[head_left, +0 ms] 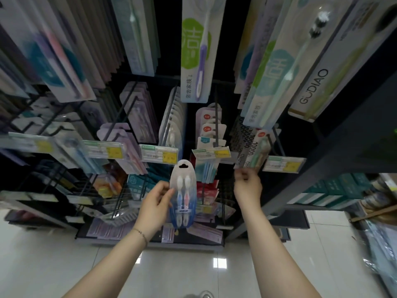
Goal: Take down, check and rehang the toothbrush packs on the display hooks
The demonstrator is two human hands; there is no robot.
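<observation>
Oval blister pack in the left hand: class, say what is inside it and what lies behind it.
Inside the oval blister pack stand a blue toothbrush and a pink toothbrush, heads up. The left hand grips its left edge. Goods behind it are hidden.

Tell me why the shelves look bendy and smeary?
Head view: the wide lens fans the hanging packs outward; those at left and the right hand pinching the 10000 pack are blurred; the twin pack in the left hand looks sharp; floor tiles glare.

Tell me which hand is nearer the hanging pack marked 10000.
Right. The right hand pinches the 10000 pack at its lower edge; the left hand is lower and off to its left, holding the oval twin-brush pack.
</observation>
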